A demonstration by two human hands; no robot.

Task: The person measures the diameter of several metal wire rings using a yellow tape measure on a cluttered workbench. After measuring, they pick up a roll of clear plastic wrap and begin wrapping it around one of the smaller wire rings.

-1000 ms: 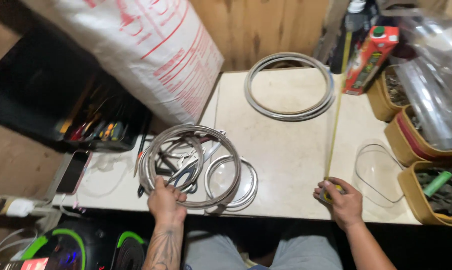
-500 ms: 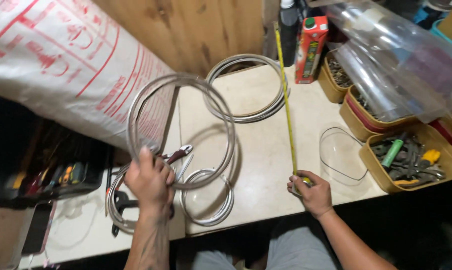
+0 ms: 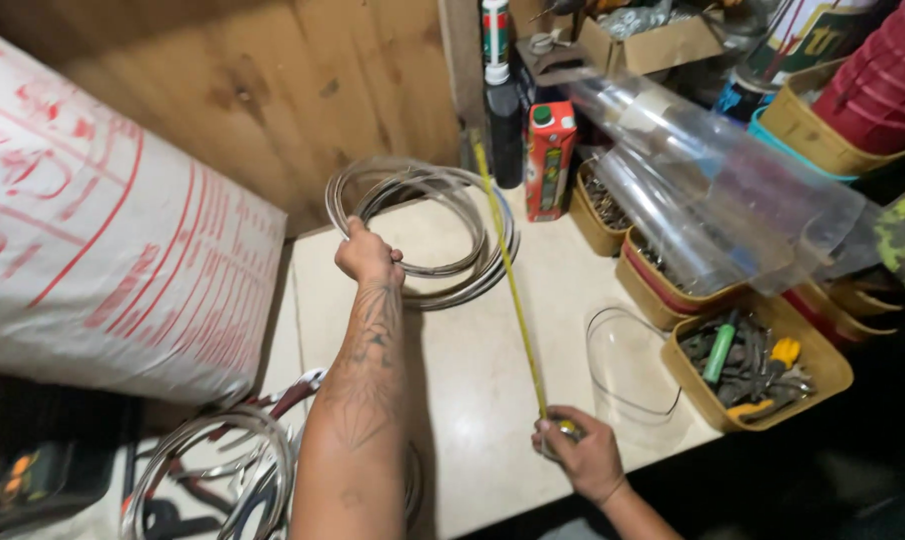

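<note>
My left hand [image 3: 368,254] reaches across the pale table [image 3: 473,370] and grips a coil of grey wire [image 3: 405,190], holding it over a second wire coil [image 3: 473,270] that lies flat at the back. My right hand [image 3: 583,455] is at the table's near edge, closed on the case of a yellow tape measure. Its yellow tape [image 3: 508,270] runs straight across the table to the wooden wall [image 3: 323,90].
A big white sack with red print [image 3: 103,260] fills the left. More wire coils and red-handled pliers [image 3: 223,460] lie near left. A clear plastic lid [image 3: 628,365], yellow trays of tools [image 3: 753,365], a red carton [image 3: 550,160] and a dark bottle [image 3: 503,110] crowd the right.
My left hand has lifted the wire coil from the near left and carried it to the far coil at the back. My right hand has kept hold of the tape measure at the near edge.
</note>
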